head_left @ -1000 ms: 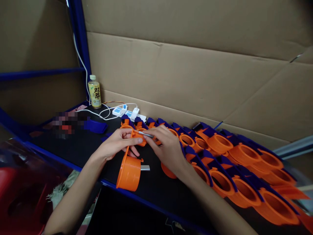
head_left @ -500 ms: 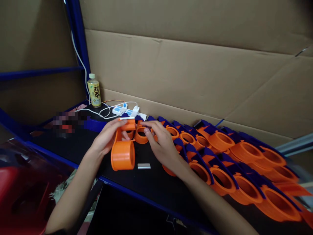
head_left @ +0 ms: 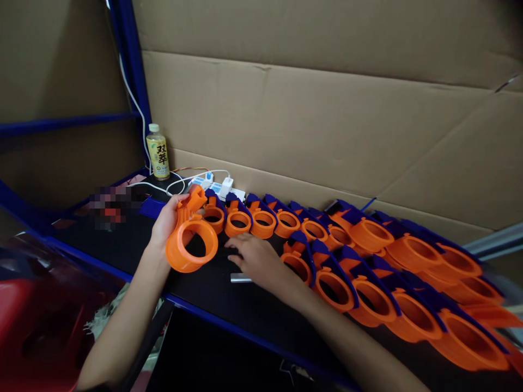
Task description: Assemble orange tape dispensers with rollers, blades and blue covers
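My left hand [head_left: 164, 226] is closed around the upper arm of an orange tape dispenser [head_left: 190, 256], its round hub ring turned toward me and tilted, held above the black table. My right hand [head_left: 257, 258] is empty, fingers apart and slightly bent, low over the tabletop just beyond a thin silver metal strip [head_left: 240, 277]. Part of that strip lies hidden under the hand. Behind both hands, a row of finished-looking orange and blue tape dispensers [head_left: 263, 220] stands on the table.
More orange and blue dispensers [head_left: 411, 316] crowd the right side in overlapping rows. At the back left are a yellow-labelled bottle [head_left: 158, 153] and a white power strip [head_left: 220, 188] with cables. Cardboard [head_left: 286, 120] walls the back. A red stool [head_left: 36, 337] is lower left.
The held dispenser has turned so its ring opening faces me, and has moved slightly left and up. My right hand has come away from it, down and left toward the silver strip.
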A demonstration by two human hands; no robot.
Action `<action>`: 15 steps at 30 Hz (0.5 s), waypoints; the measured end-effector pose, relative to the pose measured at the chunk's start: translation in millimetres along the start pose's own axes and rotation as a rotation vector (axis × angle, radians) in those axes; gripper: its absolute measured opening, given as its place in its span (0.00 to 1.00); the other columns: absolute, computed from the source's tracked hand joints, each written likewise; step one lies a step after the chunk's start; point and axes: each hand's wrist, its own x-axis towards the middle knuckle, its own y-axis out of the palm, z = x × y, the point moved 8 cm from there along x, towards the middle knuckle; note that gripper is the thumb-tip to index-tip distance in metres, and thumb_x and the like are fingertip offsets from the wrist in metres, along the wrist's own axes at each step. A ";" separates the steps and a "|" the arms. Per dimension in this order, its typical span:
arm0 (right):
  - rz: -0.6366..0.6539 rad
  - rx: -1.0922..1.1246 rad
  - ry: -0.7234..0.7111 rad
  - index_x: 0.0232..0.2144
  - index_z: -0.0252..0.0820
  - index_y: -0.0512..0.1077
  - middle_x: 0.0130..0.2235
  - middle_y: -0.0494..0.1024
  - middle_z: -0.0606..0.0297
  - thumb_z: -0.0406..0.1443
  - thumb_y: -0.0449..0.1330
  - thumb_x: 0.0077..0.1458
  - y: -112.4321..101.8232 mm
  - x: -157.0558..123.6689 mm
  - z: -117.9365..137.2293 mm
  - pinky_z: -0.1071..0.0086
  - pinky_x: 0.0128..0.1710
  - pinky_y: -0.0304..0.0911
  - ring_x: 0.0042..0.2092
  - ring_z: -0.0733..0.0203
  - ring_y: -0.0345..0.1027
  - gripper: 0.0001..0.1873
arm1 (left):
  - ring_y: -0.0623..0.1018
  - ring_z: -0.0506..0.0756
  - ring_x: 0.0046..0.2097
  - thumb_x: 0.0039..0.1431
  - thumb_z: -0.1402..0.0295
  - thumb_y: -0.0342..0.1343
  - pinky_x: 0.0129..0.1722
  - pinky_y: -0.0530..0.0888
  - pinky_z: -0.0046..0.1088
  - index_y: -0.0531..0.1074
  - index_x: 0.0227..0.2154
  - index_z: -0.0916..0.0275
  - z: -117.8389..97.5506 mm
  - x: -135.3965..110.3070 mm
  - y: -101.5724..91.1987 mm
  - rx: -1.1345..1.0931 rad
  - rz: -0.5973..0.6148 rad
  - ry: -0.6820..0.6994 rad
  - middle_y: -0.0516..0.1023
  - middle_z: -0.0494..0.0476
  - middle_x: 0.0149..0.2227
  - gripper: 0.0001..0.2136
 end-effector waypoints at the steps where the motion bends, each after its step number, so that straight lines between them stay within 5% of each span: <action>1: -0.033 0.063 0.004 0.45 0.43 0.78 0.43 0.81 0.61 0.31 0.65 0.59 -11.5 0.6 -2.9 0.66 0.43 0.69 0.43 0.59 0.75 0.11 | 0.72 0.47 0.19 0.58 0.72 0.54 0.19 0.71 0.21 0.71 0.38 0.61 0.6 0.8 -0.7 0.012 -0.003 0.000 0.77 0.50 0.27 0.06; 8: -0.274 0.593 0.063 0.50 0.46 0.79 0.41 0.78 0.63 0.39 0.61 0.63 -88.6 -3.7 -24.1 0.72 0.28 0.68 0.29 0.69 0.67 0.15 | 0.69 0.48 0.18 0.60 0.70 0.53 0.22 0.75 0.22 0.73 0.38 0.62 31.9 0.8 7.2 0.129 -0.009 -0.074 0.71 0.49 0.20 0.06; 15: -0.426 0.595 0.092 0.48 0.42 0.77 0.39 0.78 0.62 0.40 0.65 0.58 -90.4 -6.4 -26.0 0.73 0.29 0.65 0.34 0.65 0.70 0.16 | 0.73 0.49 0.20 0.59 0.68 0.59 0.28 0.79 0.27 0.74 0.40 0.65 69.5 -7.8 13.8 0.193 -0.055 -0.103 0.75 0.51 0.21 0.09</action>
